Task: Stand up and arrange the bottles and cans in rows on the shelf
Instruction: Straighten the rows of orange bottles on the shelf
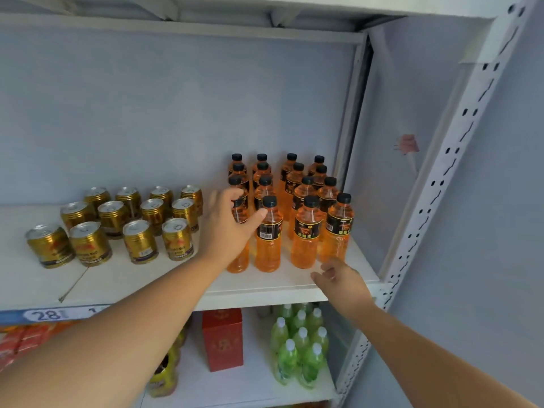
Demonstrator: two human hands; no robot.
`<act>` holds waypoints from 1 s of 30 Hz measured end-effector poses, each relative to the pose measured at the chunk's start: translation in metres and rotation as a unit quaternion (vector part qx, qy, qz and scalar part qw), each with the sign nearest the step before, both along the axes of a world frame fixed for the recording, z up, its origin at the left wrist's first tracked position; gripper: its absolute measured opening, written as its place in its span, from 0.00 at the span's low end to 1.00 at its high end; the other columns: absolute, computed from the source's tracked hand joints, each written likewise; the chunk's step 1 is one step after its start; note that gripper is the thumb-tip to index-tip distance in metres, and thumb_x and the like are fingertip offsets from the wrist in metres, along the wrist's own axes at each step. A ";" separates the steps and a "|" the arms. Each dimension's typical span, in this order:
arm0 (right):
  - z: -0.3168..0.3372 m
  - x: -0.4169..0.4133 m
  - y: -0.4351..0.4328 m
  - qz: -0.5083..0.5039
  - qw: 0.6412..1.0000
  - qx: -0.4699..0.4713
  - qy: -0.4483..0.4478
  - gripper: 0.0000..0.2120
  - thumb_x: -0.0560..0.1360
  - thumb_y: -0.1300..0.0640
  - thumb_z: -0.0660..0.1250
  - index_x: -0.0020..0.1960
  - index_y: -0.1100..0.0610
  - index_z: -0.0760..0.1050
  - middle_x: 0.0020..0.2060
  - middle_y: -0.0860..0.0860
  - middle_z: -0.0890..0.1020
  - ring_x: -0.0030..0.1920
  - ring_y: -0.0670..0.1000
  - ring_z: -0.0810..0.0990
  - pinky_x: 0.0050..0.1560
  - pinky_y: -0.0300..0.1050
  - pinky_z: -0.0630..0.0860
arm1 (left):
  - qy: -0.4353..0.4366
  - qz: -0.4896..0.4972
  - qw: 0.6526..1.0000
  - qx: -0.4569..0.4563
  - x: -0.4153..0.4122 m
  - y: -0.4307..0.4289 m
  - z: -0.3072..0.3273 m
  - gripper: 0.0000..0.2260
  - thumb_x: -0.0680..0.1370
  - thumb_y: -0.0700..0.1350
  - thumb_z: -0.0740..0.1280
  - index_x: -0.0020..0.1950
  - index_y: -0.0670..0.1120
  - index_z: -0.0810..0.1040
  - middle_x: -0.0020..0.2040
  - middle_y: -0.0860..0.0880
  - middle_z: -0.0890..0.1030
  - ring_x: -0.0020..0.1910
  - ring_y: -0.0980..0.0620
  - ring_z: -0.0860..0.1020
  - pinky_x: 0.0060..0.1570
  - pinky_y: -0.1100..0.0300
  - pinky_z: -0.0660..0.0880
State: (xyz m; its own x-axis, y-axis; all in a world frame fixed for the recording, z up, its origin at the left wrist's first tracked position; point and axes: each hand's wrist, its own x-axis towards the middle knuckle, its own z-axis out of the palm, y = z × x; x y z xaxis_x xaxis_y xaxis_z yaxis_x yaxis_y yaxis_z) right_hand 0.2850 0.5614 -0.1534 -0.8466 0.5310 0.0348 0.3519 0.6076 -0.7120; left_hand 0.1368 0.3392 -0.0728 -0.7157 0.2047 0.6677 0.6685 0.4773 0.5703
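Several orange drink bottles (306, 231) with black caps stand upright in rows on the right part of the white shelf (132, 281). Several gold cans (138, 240) stand in rows to their left. My left hand (226, 228) is wrapped around the front-left orange bottle (239, 262), thumb against its neighbour (268, 240). My right hand (338, 278) hovers at the shelf's front edge, just below the front-right bottle (338, 228), fingers loosely curled and holding nothing.
A white perforated upright (435, 184) bounds the shelf on the right. Below are green bottles (300, 343), a red box (222, 338) and yellow packs (164, 375). A price strip (47, 315) runs along the front edge. A thin stick (73, 285) lies near the cans.
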 end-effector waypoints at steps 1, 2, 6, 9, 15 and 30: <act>-0.002 -0.002 0.000 0.004 1.000 -0.015 0.002 0.22 0.75 0.39 0.69 0.63 0.49 0.73 0.53 0.46 0.80 0.51 0.46 0.79 0.50 0.45 0.75 | 0.007 -0.004 1.000 -0.009 0.008 0.006 -0.002 0.28 0.72 0.69 0.66 0.64 0.53 0.72 0.58 0.56 0.74 0.54 0.59 0.74 0.48 0.69 0.70; -0.004 -0.005 -0.001 0.008 1.000 -0.021 0.005 0.25 0.75 0.39 0.69 0.67 0.50 0.71 0.57 0.47 0.80 0.54 0.49 0.79 0.52 0.45 0.74 | 0.013 -0.005 1.000 -0.026 0.016 0.010 -0.005 0.27 0.72 0.68 0.67 0.63 0.53 0.73 0.57 0.56 0.75 0.51 0.59 0.75 0.44 0.68 0.72; -0.007 -0.022 -0.004 0.012 0.999 -0.028 0.021 0.30 0.76 0.39 0.68 0.72 0.52 0.68 0.62 0.51 0.80 0.61 0.54 0.79 0.54 0.46 0.73 | -0.009 0.073 0.994 -0.080 0.037 0.024 -0.034 0.23 0.73 0.62 0.71 0.61 0.50 0.75 0.55 0.54 0.79 0.47 0.52 0.80 0.37 0.53 0.79; -0.011 -0.030 -0.003 0.004 1.000 -0.016 0.005 0.30 0.77 0.39 0.67 0.73 0.53 0.68 0.62 0.51 0.81 0.60 0.55 0.79 0.51 0.46 0.72 | -0.066 0.088 0.987 -0.117 0.045 0.032 -0.059 0.20 0.74 0.61 0.71 0.60 0.52 0.74 0.52 0.53 0.81 0.47 0.49 0.82 0.38 0.54 0.76; -0.010 -0.045 0.005 0.011 0.999 0.026 -0.025 0.21 0.79 0.41 0.65 0.67 0.51 0.70 0.58 0.51 0.82 0.55 0.56 0.82 0.53 0.49 0.78 | -0.226 0.088 0.956 -0.166 0.035 0.049 -0.084 0.15 0.78 0.60 0.67 0.58 0.52 0.74 0.50 0.51 0.84 0.51 0.45 0.82 0.48 0.49 0.78; 0.005 -0.035 0.033 0.049 0.993 0.101 0.025 0.11 0.77 0.43 0.61 0.43 0.45 0.78 0.35 0.43 0.81 0.39 0.49 0.79 0.37 0.44 0.75 | -0.164 0.016 0.945 -0.281 0.017 0.025 -0.066 0.17 0.78 0.61 0.65 0.36 0.51 0.79 0.34 0.53 0.80 0.36 0.53 0.78 0.36 0.56 0.75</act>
State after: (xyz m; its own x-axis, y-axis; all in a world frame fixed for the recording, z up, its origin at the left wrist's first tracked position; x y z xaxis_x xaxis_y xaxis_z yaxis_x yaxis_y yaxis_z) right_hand 0.2499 0.5948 -0.1480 -0.8884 0.4238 0.1763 0.2508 0.7699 -0.5868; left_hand 0.1539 0.3638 -0.1388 -0.8773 0.4358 0.2011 0.4798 0.7838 0.3943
